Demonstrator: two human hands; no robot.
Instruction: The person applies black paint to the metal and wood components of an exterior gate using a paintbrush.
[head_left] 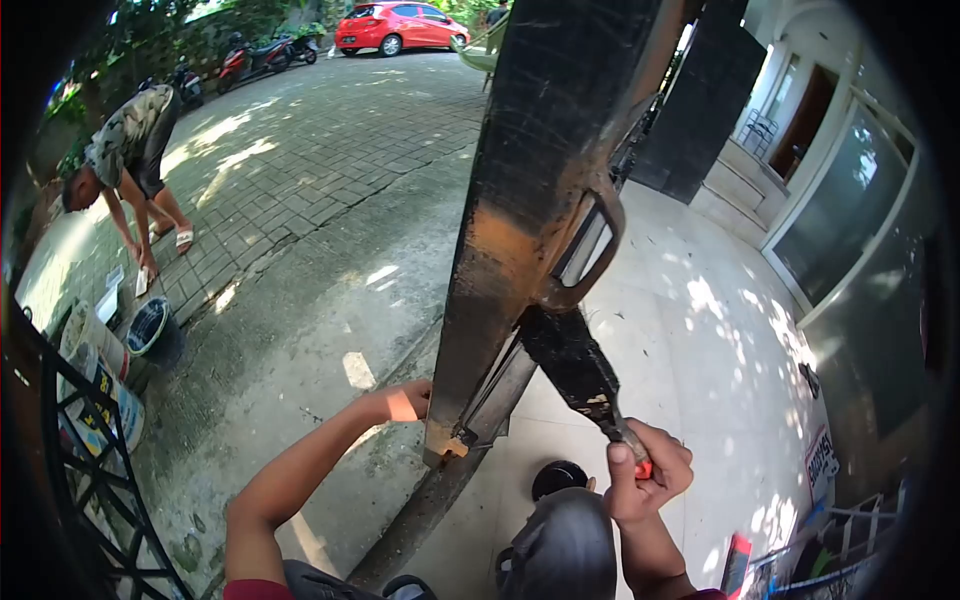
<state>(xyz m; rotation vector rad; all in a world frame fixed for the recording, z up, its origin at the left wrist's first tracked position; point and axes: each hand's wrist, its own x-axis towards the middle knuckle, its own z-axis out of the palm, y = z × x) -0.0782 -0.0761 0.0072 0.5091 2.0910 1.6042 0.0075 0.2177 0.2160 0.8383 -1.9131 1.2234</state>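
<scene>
A tall black metal gate edge (500,170) with rusty orange patches stands upright in the middle. On its right side is a curved rusty handle (608,250). My right hand (648,468) is closed round the handle of a scraper (575,365), whose wide dark blade points up to the metal just below the curved handle. At the gate's lower left edge is my left hand (408,400), its fingers mostly hidden behind the metal. A round black container (560,478) sits on the tiles by my knee.
At the left, a person (130,140) bends over near buckets (152,330). A black lattice frame (95,450) stands at lower left. A red car (400,28) and motorbikes (262,58) are parked behind. Steps (738,190) and a glass door (850,200) are at right.
</scene>
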